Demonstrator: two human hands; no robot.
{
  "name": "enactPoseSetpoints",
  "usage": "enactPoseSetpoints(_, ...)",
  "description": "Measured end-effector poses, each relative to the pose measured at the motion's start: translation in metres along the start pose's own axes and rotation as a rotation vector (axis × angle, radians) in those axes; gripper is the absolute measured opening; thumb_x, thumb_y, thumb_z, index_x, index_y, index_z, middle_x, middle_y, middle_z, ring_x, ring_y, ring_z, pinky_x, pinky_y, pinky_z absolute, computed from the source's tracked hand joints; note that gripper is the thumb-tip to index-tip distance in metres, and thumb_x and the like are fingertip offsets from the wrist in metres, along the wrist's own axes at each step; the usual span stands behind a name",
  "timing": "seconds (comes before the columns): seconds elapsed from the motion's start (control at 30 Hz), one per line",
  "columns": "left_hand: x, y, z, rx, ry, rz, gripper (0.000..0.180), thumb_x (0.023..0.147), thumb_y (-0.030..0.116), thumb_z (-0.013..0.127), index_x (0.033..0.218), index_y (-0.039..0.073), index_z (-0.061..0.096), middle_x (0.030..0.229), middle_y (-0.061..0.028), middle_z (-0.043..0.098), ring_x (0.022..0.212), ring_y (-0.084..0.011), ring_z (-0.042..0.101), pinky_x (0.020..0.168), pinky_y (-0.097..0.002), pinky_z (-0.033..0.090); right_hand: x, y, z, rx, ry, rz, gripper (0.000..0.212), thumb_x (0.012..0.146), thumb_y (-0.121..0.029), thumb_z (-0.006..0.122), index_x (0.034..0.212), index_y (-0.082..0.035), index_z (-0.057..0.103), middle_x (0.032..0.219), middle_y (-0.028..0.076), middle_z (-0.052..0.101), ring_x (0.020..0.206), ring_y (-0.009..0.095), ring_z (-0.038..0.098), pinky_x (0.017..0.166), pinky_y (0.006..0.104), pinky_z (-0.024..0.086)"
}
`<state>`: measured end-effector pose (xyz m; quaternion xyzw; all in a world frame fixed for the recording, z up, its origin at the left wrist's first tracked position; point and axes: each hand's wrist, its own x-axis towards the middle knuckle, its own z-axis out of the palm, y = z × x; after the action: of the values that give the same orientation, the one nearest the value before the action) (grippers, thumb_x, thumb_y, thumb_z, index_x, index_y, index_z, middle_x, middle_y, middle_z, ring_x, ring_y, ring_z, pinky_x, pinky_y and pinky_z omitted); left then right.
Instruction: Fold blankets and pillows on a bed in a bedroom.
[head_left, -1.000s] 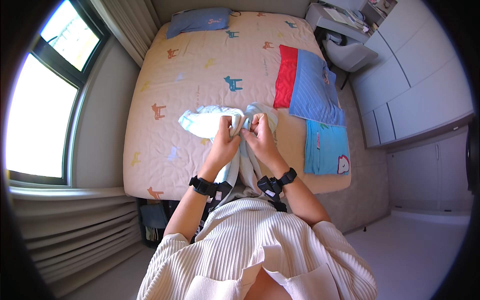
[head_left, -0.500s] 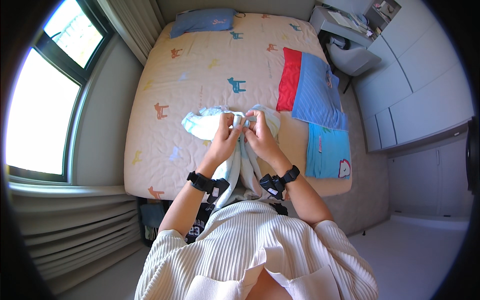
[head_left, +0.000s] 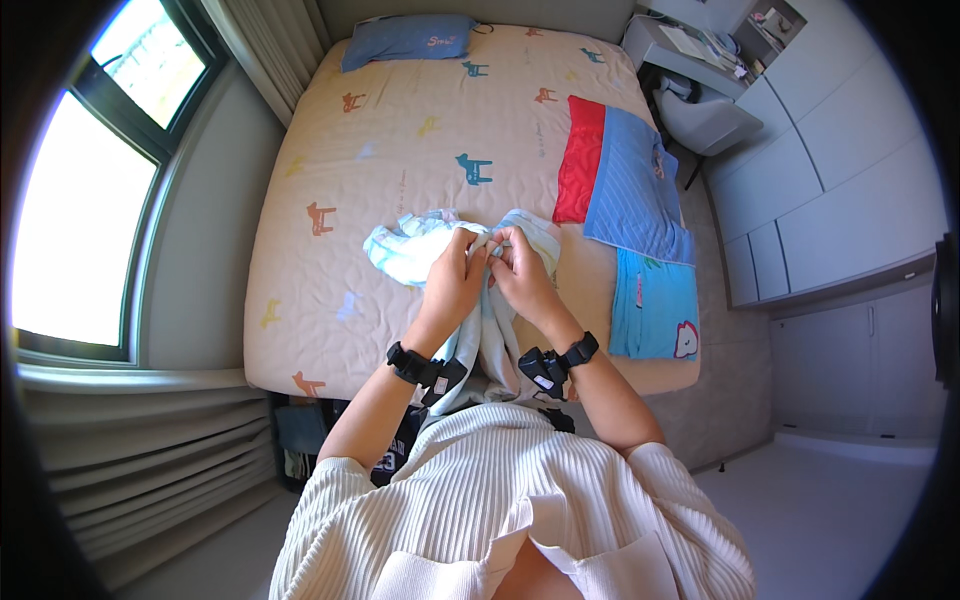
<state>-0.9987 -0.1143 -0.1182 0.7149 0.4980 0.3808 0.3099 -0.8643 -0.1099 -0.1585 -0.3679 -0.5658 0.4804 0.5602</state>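
Observation:
A pale white and light-blue cloth [head_left: 412,250] lies bunched near the front of the bed, part of it hanging toward me over the near edge. Its exact kind does not show. My left hand [head_left: 455,277] pinches a gathered bit of this cloth from the left. Close against it, almost touching, my right hand [head_left: 519,268] grips the same bit from the right. The fingertips meet around the fabric, so what lies between them is partly hidden. Each wrist carries a black strapped device.
The bed [head_left: 390,160] has a peach quilted cover with animal prints. To the right lie a blue and red padded piece [head_left: 635,185] and a folded turquoise cloth [head_left: 655,305]. A blue pillow [head_left: 410,42] rests at the far end. A grey chair [head_left: 705,120] stands beyond the bed's right side.
My left hand has shifted slightly right and turned inward, closer to the right hand. Both hands keep their hold on the cloth.

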Motion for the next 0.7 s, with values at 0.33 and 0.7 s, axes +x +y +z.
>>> enactPoseSetpoints(0.33,-0.013,-0.007,0.005,0.152,-0.009,0.195,0.045,0.076,0.009,0.062,0.113,0.003,0.036,0.093,-0.024,0.058,0.085,-0.045,0.057,0.07,-0.0453,0.046,0.003,-0.007,-0.007,0.157,-0.198,0.101,0.028,0.088,0.001,0.047,0.113,-0.003,0.035,0.082,0.008,0.057,0.071,0.011,0.056,0.064,0.0256,0.046)
enactPoseSetpoints(0.7,-0.003,-0.028,0.01,-0.023,0.059,-0.023,0.024,0.081,0.006,0.059,0.098,0.003,0.041,0.078,-0.0216,0.059,0.071,-0.0375,0.059,0.06,-0.0402,0.045,0.017,0.005,-0.014,-0.334,-0.325,-0.075,0.035,0.077,0.01,0.039,0.109,-0.001,0.035,0.082,0.013,0.061,0.075,0.017,0.061,0.07,0.0316,0.047)
